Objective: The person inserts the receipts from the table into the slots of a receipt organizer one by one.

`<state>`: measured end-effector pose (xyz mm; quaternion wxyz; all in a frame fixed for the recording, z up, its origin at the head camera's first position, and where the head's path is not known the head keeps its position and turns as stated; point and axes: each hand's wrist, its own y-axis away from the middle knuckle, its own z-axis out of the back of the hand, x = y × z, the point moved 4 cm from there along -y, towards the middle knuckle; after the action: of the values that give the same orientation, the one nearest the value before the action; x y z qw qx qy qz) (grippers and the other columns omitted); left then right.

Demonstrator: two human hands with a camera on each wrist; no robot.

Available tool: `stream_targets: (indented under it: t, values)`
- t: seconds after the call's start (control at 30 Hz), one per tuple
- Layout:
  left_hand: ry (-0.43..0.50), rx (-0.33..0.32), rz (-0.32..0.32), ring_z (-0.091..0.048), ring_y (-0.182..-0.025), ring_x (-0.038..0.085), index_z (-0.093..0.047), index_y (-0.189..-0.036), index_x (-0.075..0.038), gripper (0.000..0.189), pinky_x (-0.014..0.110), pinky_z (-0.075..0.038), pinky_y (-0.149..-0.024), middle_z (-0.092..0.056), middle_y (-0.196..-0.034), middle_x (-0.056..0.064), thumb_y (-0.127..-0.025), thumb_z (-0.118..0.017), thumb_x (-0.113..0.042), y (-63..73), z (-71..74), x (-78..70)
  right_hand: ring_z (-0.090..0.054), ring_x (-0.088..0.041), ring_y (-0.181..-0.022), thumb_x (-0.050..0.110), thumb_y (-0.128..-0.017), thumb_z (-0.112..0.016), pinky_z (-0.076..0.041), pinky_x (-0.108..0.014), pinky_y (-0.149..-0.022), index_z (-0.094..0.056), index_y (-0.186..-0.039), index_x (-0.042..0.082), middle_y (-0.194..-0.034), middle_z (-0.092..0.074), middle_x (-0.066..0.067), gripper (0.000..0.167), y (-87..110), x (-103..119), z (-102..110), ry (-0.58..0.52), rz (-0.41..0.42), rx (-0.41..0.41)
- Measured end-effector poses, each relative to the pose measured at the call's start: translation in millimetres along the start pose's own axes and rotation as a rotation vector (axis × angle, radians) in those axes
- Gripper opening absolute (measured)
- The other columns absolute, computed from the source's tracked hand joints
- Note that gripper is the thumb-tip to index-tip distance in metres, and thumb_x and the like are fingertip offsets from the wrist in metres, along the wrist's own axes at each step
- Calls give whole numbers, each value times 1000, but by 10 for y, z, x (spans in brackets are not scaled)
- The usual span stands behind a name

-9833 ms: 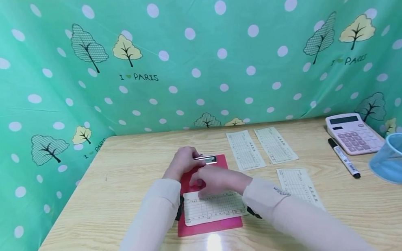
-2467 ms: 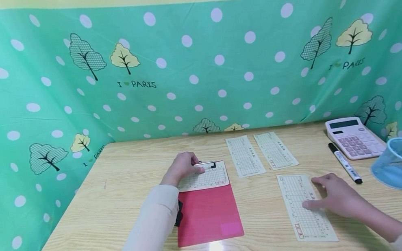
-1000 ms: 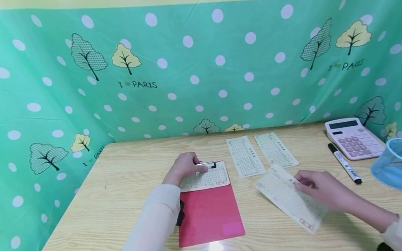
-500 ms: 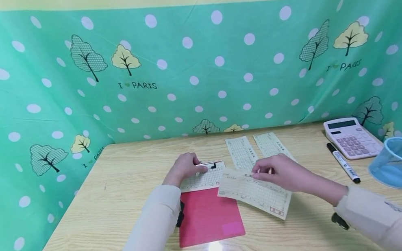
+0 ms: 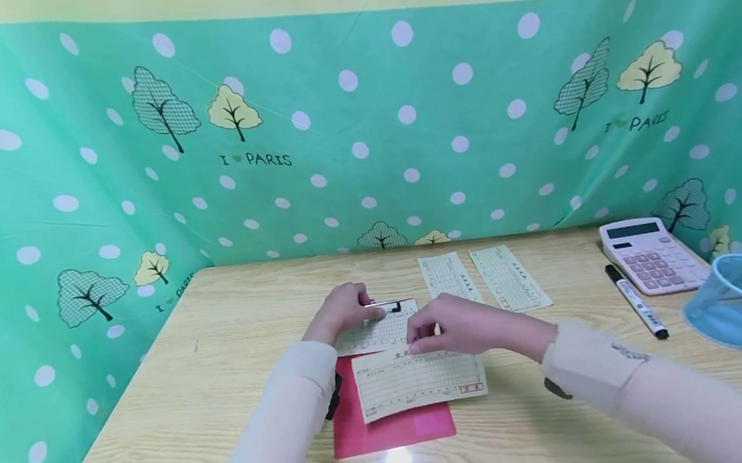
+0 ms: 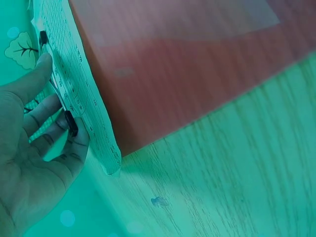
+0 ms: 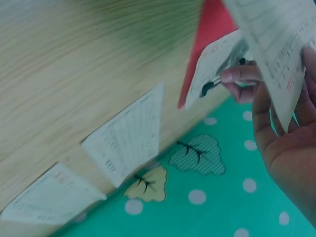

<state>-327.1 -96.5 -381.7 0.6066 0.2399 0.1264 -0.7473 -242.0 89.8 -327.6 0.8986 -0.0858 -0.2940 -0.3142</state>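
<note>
A red clipboard lies on the table. At its top edge my left hand grips the metal clip, the thumb on the near side in the left wrist view. Under that clip sits a printed form slip. My right hand pinches another form slip by its upper edge, raised over the middle of the board and hiding part of it. In the right wrist view this held slip stands tilted between thumb and fingers.
Two more form slips lie behind my right hand. Along the right side are a pink calculator, a black-and-white marker and a blue mesh cup lying tilted. A green dotted curtain stands behind the table.
My right hand has picked up the near-right slip, carried it left and turned it sideways over the clipboard. An earlier slip moved up under the clip. My left hand stays at the clip.
</note>
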Motion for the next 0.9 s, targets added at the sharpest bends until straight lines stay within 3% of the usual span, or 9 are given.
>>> stream_targets:
  t: [0.2,0.47,0.7,0.9]
  values:
    - [-15,11,-2,-53,-77,18,-62,-87,-9,29,31,-44,-71,-60,-84,3,-89,-80,-32,1,10,2,-55,-1,-69,15,-97,-70,-49,-24,-70,-73,-89,14,-75,-65,10,9,-251,14,-151,22,7,23]
    - [-34,15,-19,-52,-75,17,-60,-84,-8,29,30,-43,-69,-59,-81,2,-90,-80,-29,-18,2,-16,-51,-2,-65,20,-95,-74,-46,-24,-65,-70,-83,17,-72,-61,12,13,-443,-84,-294,124,-47,-47]
    - [-32,17,-15,-52,-76,17,-61,-86,-8,28,31,-44,-72,-60,-82,2,-90,-80,-29,-18,7,-22,-58,-8,-76,22,-92,-78,-50,-30,-73,-73,-95,15,-82,-65,9,9,-425,-148,-325,144,-156,-119]
    - [-13,14,-10,-52,-78,18,-61,-87,-7,28,33,-45,-74,-60,-84,3,-90,-80,-28,-3,15,-3,-61,-15,-84,23,-88,-82,-52,-36,-81,-74,-100,11,-88,-67,4,19,-250,-173,-283,123,-295,-187]
